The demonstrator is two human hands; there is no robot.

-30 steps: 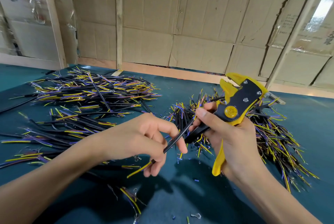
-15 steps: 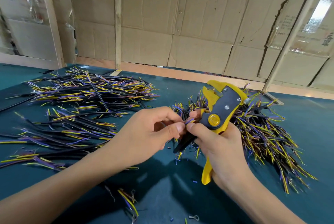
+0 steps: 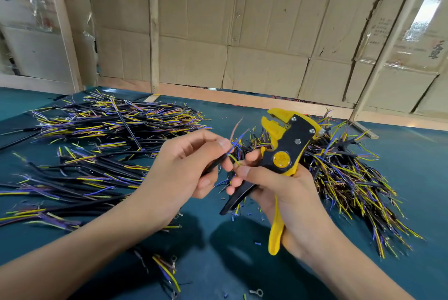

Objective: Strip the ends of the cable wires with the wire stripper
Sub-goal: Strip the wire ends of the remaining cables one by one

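Both hands meet above the middle of the teal surface. Left hand is closed in a pinch on one black cable; thumb and forefinger grip it just short of its end. From that end the coloured wires fan out upward and to the right: blue, yellow and one pinkish strand.

Right hand is wrapped around the wire stripper, with the palm and outer fingers closed on the yellow handle. The black handle projects down and to the left below the knuckles. The thumb and forefinger of this hand also touch a yellow wire of the held cable, directly beside the left fingertips.

Stripper head points up and away from the person, tilted slightly left. Its yellow jaws stand apart and no wire lies between them. The cable end sits just left of the head, not touching it.

One pile of cables lies on the surface to the left of the left hand. A second pile lies behind and to the right of the right hand. Small bits of cut insulation are scattered on the surface beneath the hands.
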